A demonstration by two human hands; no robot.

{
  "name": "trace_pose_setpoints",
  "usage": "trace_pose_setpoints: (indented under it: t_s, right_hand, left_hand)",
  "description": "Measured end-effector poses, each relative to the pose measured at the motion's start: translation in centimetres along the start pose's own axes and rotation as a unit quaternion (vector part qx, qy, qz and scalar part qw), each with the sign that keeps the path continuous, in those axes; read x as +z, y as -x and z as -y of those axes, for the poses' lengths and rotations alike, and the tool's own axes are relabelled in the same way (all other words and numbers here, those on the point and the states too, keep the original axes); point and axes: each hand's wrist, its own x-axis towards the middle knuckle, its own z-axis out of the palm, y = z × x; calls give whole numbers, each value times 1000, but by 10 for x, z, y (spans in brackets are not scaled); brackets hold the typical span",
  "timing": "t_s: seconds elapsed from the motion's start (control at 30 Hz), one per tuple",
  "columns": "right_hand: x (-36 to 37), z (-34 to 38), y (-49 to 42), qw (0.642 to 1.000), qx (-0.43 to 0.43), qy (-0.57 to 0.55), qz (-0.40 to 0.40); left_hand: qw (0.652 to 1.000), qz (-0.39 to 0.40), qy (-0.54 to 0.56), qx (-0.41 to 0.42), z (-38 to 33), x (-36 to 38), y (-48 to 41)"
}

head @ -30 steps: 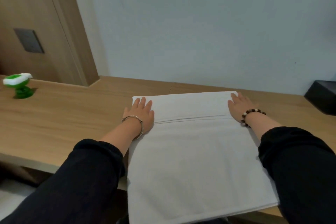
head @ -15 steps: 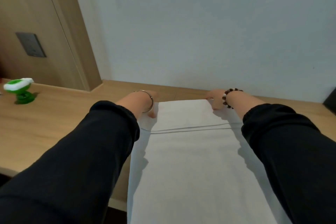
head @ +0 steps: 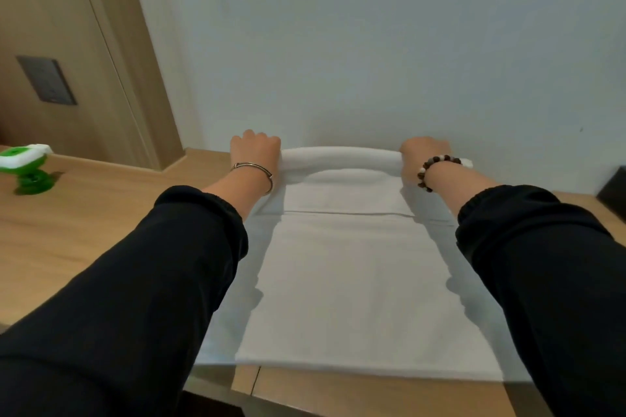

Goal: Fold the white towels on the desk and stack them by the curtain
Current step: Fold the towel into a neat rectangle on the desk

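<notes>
A white towel [head: 349, 281] lies spread lengthwise on the wooden desk [head: 84, 223], reaching from the near edge to the wall. Its far edge is lifted off the desk and curls back toward me in a rounded fold. My left hand [head: 255, 151] grips the far left corner of the towel, fingers curled over it. My right hand [head: 425, 151] grips the far right corner the same way. A seam line crosses the towel just below the raised part. Both black sleeves stretch out over the towel's sides.
A green and white gadget [head: 25, 167] stands on the desk at the far left. A wooden panel with a dark wall plate [head: 47, 79] rises behind it. A black object [head: 614, 189] sits at the right edge. The pale wall [head: 372, 44] is directly behind the towel.
My hands slid from lying flat on the towel to its far corners and gripped them. The far edge is now raised off the desk and rolled back toward me.
</notes>
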Motion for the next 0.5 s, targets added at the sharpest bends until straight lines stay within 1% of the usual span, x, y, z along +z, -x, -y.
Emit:
trace_pose_setpoints:
  t_s: [0.03, 0.1, 0.23, 0.37, 0.43, 0.5]
  right_hand:
    - [-7, 1, 2, 999, 7, 16, -45]
    - [-21, 1, 6, 994, 16, 25, -105]
    - [-32, -3, 29, 981, 16, 12, -193]
    - [-22, -4, 69, 964, 9, -37, -263]
    - [-12, -1, 93, 951, -2, -68, -303]
    - [-1, 1, 119, 931, -40, -89, -351]
  left_hand:
    - [999, -30, 13, -6, 4, -4, 0]
    - [996, -84, 32, 6, 9, -13, 3]
    - [984, -164, 49, 53, 17, -20, 26]
    - [958, -257, 68, 105, 23, -22, 64]
    - [949, -276, 60, 138, 28, -18, 83]
    - [943, -280, 50, 173, 33, -12, 101]
